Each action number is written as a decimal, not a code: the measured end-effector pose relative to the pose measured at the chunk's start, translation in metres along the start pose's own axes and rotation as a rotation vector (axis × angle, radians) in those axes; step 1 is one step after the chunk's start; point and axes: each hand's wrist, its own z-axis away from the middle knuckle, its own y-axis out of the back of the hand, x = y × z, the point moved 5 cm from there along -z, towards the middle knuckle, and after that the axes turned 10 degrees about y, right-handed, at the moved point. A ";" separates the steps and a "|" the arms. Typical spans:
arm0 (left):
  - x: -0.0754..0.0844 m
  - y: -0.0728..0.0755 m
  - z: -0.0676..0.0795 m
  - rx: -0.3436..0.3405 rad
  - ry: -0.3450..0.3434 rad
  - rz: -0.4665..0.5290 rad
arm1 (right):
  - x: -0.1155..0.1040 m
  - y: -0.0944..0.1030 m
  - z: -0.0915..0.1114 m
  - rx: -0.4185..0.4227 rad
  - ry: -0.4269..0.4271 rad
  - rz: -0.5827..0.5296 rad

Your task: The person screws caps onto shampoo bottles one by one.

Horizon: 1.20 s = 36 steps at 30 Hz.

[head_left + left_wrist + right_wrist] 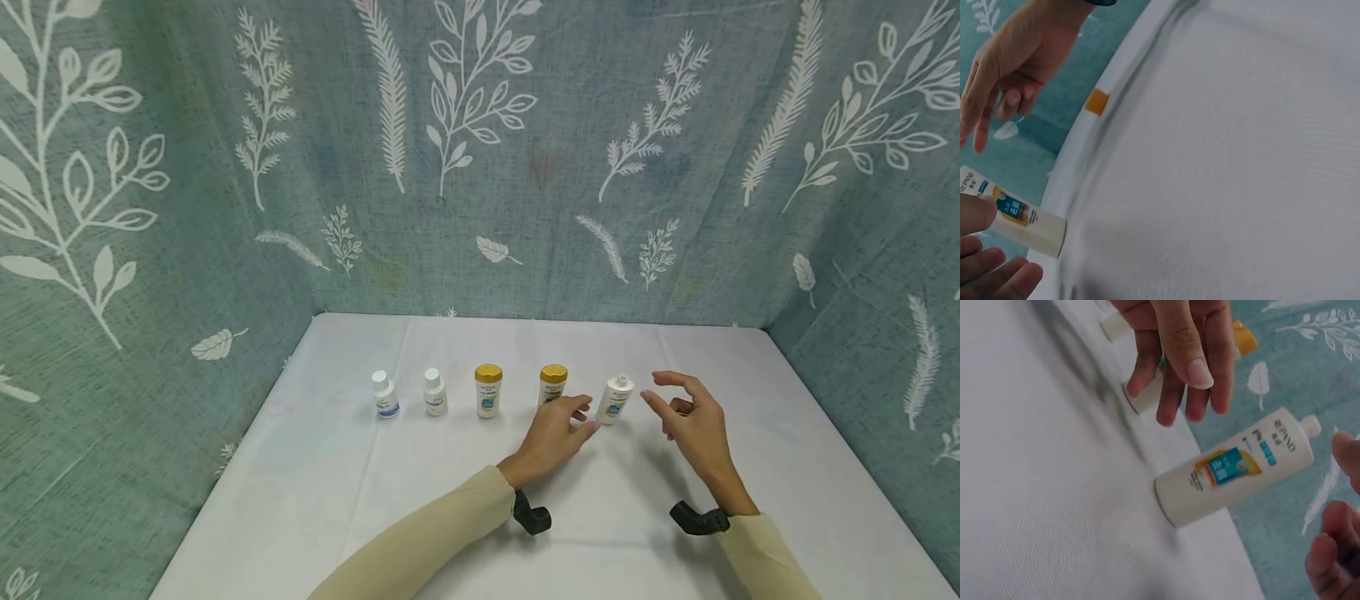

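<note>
A white bottle (615,402) with a narrow top and a blue and orange label stands upright on the table. In the right wrist view the bottle (1235,469) shows a gap on both sides. My left hand (551,437) is just left of it, fingers spread and holding nothing, partly covering a white bottle with a yellow lid (553,377). To the right of the white bottle is my right hand (693,425), its thumb and forefinger apart and the other fingers loosely bent. Nothing lies in its grasp.
Farther left along the same row stand another yellow-lidded bottle (488,392) and two small white bottles, one nearer (435,393) and one at the row's end (386,395). A white cloth covers the table (300,500). Leaf-patterned green fabric (525,250) hangs around its back and sides.
</note>
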 end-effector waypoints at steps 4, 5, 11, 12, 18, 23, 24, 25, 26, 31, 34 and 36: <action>0.002 -0.008 -0.005 0.003 0.008 0.007 | 0.014 -0.003 -0.001 -0.098 -0.081 -0.084; 0.003 -0.010 -0.006 0.007 0.011 0.006 | 0.017 -0.005 -0.001 -0.128 -0.099 -0.106; 0.006 -0.020 -0.012 0.034 0.029 0.013 | 0.026 -0.013 -0.004 -0.240 -0.132 -0.177; 0.006 -0.021 -0.013 0.040 0.031 0.014 | 0.026 -0.013 -0.004 -0.242 -0.133 -0.179; 0.007 -0.025 -0.018 0.080 0.049 -0.008 | 0.027 -0.014 -0.007 -0.234 -0.124 -0.160; 0.008 -0.027 -0.022 0.093 0.056 -0.008 | 0.026 -0.014 -0.007 -0.236 -0.111 -0.166; 0.009 -0.027 -0.023 0.093 0.055 -0.008 | 0.026 -0.014 -0.007 -0.236 -0.110 -0.167; 0.010 -0.028 -0.023 0.095 0.051 -0.008 | 0.026 -0.014 -0.007 -0.236 -0.110 -0.165; 0.010 -0.028 -0.024 0.096 0.048 -0.012 | 0.026 -0.014 -0.007 -0.233 -0.113 -0.165; 0.013 -0.029 -0.027 0.105 0.045 -0.036 | 0.024 -0.017 -0.008 -0.250 -0.119 -0.157; 0.014 -0.030 -0.029 0.108 0.051 -0.035 | 0.022 -0.019 -0.008 -0.257 -0.125 -0.154; 0.014 -0.030 -0.030 0.114 0.050 -0.030 | 0.021 -0.019 -0.007 -0.254 -0.124 -0.152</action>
